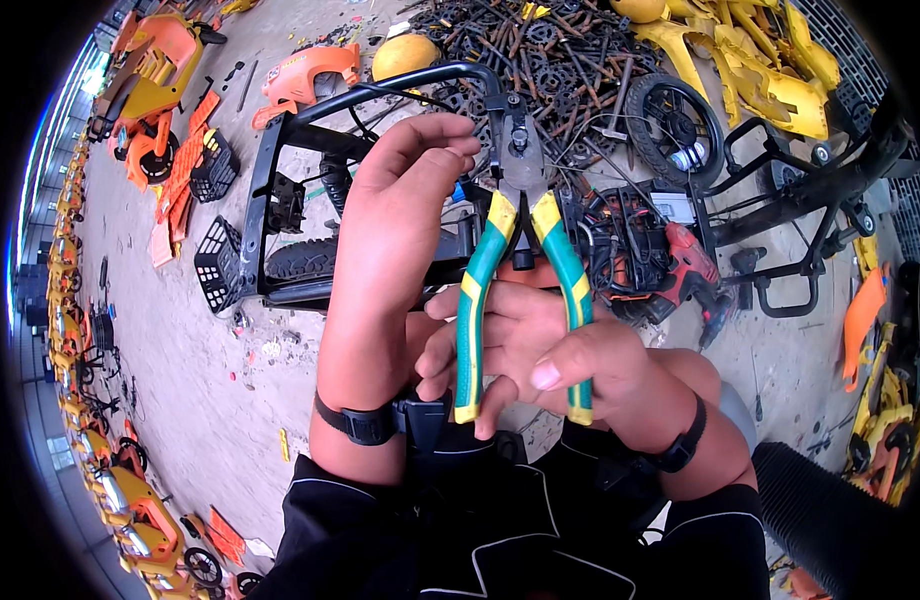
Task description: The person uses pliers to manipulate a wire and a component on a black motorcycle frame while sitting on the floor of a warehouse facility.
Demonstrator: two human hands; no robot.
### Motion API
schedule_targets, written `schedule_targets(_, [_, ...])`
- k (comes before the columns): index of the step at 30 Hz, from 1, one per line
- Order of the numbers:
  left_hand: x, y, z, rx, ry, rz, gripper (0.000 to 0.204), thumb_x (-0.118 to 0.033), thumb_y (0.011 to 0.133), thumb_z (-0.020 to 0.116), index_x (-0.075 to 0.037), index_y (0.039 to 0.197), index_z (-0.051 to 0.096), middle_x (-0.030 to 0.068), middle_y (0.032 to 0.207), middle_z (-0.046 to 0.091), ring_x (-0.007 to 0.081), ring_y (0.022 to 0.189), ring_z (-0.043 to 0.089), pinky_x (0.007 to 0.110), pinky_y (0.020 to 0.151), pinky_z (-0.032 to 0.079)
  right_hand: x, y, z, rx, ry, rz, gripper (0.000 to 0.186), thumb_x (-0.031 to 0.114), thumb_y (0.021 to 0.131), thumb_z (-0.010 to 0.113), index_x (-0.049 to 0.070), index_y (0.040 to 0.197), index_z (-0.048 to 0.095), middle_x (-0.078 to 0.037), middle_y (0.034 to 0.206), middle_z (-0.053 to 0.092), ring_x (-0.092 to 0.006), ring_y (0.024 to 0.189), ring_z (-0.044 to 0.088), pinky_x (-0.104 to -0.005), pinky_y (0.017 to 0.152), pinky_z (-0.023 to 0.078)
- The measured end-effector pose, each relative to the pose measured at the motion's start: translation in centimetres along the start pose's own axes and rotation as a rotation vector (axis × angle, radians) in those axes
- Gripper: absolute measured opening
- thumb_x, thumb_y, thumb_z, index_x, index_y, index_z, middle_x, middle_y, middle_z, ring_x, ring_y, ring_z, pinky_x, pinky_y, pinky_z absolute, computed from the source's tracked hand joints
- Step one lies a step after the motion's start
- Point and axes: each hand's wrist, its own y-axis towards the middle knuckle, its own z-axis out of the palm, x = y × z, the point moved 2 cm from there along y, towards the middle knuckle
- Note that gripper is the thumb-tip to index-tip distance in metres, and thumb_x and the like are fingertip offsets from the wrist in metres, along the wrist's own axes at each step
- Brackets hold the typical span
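Observation:
My right hand [590, 360] holds a pair of pliers [470, 330] with green and yellow handles. The thumb lies over the right handle, the fingers pass behind the left one, and the handles are spread. The metal jaws point away from me, over the upper end of a black tubular metal frame [390, 82] where a bolt sits. To the left of the jaws, my left hand [400, 185] is raised with its fingers curled and the thumb tip against them; whatever lies between them is hidden. A thin black cable runs along the frame's top tube.
Behind the frame lies a heap of rusty cranks and chainrings [550, 60]. A wheel [675, 125], a hammer [616, 115] and a red power tool [688, 265] lie to the right. Black crates [218, 262] stand left. Yellow panels [770, 80] are piled far right.

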Motion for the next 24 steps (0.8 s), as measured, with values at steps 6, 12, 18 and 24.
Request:
schedule_targets(6, [-0.7, -0.5, 0.5, 0.079, 0.101, 0.032, 0.036, -0.009, 0.097, 0.052, -0.003, 0.128, 0.071, 0.0066, 0.126, 0.072, 0.017, 0.119, 0.062, 0.032, 0.104, 0.045, 0.2, -0.2, 0.0, 0.008, -0.009, 0.018, 0.076, 0.009, 0.082, 0.061, -0.002, 0.153, 0.034, -0.025, 0.14, 0.054, -0.04, 0.129, 0.059, -0.049, 0.101, 0.055])
schedule_targets(12, [-0.4, -0.4, 0.6, 0.101, 0.127, 0.06, 0.037, -0.007, 0.096, 0.052, -0.002, 0.128, 0.07, 0.0071, 0.128, 0.071, 0.0168, 0.12, 0.061, 0.032, 0.105, 0.045, 0.5, -0.7, -0.1, 0.018, 0.029, 0.031, 0.077, 0.011, 0.082, 0.059, -0.003, 0.154, 0.034, -0.025, 0.141, 0.054, -0.0393, 0.129, 0.059, -0.0495, 0.105, 0.052])
schedule_targets(18, [-0.2, -0.2, 0.7, 0.093, 0.072, 0.109, 0.03, -0.006, 0.101, 0.058, -0.002, 0.128, 0.07, 0.0032, 0.113, 0.07, 0.0102, 0.104, 0.059, 0.026, 0.095, 0.047, 0.9, -1.3, -0.2, -0.017, -0.044, 0.058, 0.077, 0.01, 0.08, 0.057, -0.004, 0.153, 0.036, -0.026, 0.141, 0.054, -0.0397, 0.129, 0.059, -0.0502, 0.106, 0.051])
schedule_targets(24, [-0.3, -0.4, 0.9, 0.088, 0.109, 0.07, 0.033, -0.005, 0.097, 0.055, -0.001, 0.126, 0.07, 0.0067, 0.124, 0.072, 0.0158, 0.119, 0.062, 0.031, 0.107, 0.044, 0.5, -1.4, 0.1, -0.027, -0.035, 0.073, 0.076, 0.012, 0.079, 0.058, -0.004, 0.151, 0.039, -0.025, 0.137, 0.057, -0.0377, 0.127, 0.061, -0.0493, 0.103, 0.053])
